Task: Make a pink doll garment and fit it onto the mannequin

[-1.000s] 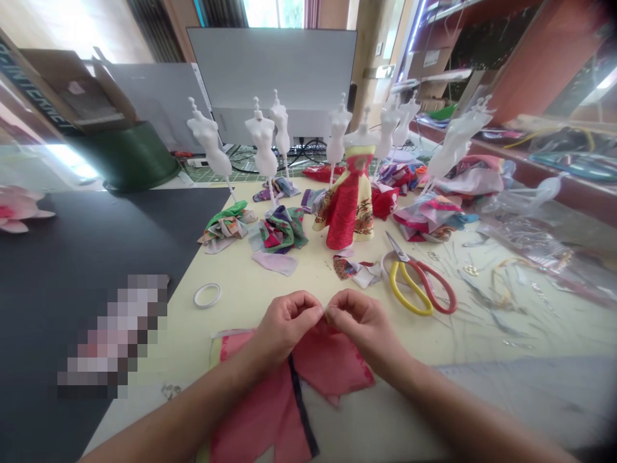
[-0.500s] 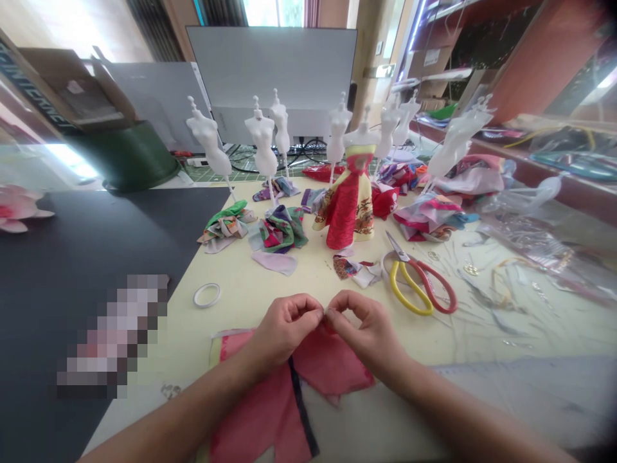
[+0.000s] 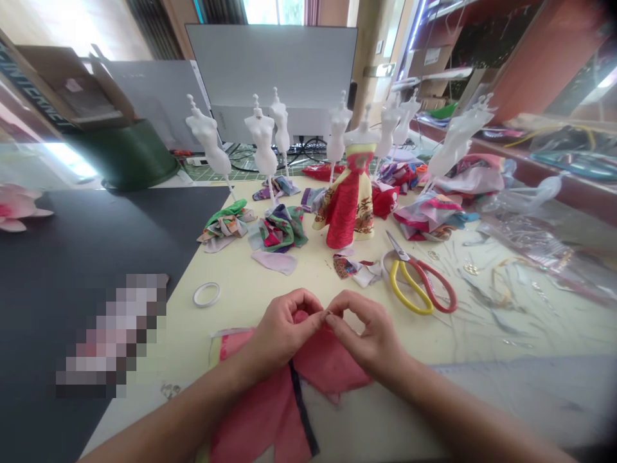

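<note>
Your left hand (image 3: 284,328) and right hand (image 3: 369,331) meet fingertip to fingertip at the top edge of the pink cloth (image 3: 270,411), both pinched shut on it. There may be something tiny between the tips (too small to tell what). The cloth lies flat on the counter (image 3: 241,283) right in front of you, under both wrists, with a dark stripe (image 3: 301,405) down its middle.

Handling, as I judge it: thin, light, limp fabric. It will fold and slide under any pull and won't hold shape, so grip it at the edge or a seam with the fingertips and keep a palm down on the rest.

Nearby: scissors (image 3: 419,283) to your right, apart from the hands; a tape ring (image 3: 207,294) to the left; a dressed mannequin (image 3: 349,199) and scrap piles behind.
</note>
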The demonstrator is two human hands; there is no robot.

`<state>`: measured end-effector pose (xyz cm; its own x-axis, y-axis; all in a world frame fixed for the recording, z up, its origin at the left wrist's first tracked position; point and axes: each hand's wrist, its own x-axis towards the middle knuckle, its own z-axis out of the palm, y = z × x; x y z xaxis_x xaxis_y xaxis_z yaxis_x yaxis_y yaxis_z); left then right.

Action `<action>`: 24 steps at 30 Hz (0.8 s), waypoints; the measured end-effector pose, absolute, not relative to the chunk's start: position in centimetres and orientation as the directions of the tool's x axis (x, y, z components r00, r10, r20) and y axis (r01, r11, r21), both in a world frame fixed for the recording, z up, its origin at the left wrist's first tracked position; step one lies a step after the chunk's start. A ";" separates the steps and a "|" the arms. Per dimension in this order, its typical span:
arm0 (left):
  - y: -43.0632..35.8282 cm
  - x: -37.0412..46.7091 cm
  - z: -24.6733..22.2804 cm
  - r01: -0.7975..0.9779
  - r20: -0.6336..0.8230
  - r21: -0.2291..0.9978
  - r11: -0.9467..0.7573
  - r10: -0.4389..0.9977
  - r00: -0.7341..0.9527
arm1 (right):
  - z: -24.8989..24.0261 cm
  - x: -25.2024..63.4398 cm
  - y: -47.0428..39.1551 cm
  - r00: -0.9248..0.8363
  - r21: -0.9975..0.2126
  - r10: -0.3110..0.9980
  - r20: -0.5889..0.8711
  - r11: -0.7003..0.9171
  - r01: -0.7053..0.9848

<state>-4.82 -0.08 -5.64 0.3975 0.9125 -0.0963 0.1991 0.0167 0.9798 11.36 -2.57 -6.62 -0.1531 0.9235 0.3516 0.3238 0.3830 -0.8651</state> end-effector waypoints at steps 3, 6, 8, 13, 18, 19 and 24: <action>0.1 -5.0 -5.6 0.241 -0.005 0.967 -0.085 0.936 0.352 | -6.7 11.5 -2.4 -0.174 -0.946 0.959 0.223 0.256 0.198; 0.3 -5.2 -5.8 0.271 0.079 0.943 -0.195 0.919 0.385 | -7.1 11.5 -2.1 -0.162 -0.990 0.981 0.110 0.124 0.074; 0.4 -5.2 -5.9 0.259 0.061 0.947 -0.187 0.901 0.429 | -7.3 11.4 -2.1 -0.142 -0.999 0.989 0.048 0.050 0.013; 0.3 -5.3 -5.7 0.281 -0.069 0.957 -0.067 0.892 0.448 | -7.0 11.4 -2.2 -0.140 -0.998 0.989 -0.042 -0.048 -0.040; 0.1 -5.1 -5.2 0.310 -0.077 0.948 -0.068 0.899 0.431 | -6.6 11.5 -2.3 -0.140 -0.998 0.990 -0.024 -0.015 0.062; 0.1 -5.0 -5.2 0.314 -0.071 0.946 -0.076 0.899 0.432 | -6.7 11.5 -2.3 -0.140 -0.997 0.990 -0.014 -0.003 0.082; -0.1 -4.8 -5.2 0.328 -0.013 0.933 -0.149 0.897 0.443 | -7.1 11.4 -2.3 -0.154 -0.993 0.988 -0.008 0.011 0.118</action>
<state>-4.84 -0.14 -5.22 0.4428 0.8965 -0.0128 0.3282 -0.1488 0.9328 11.40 -2.34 -7.15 -0.1543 0.9880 -0.0077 0.1185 0.0107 -0.9929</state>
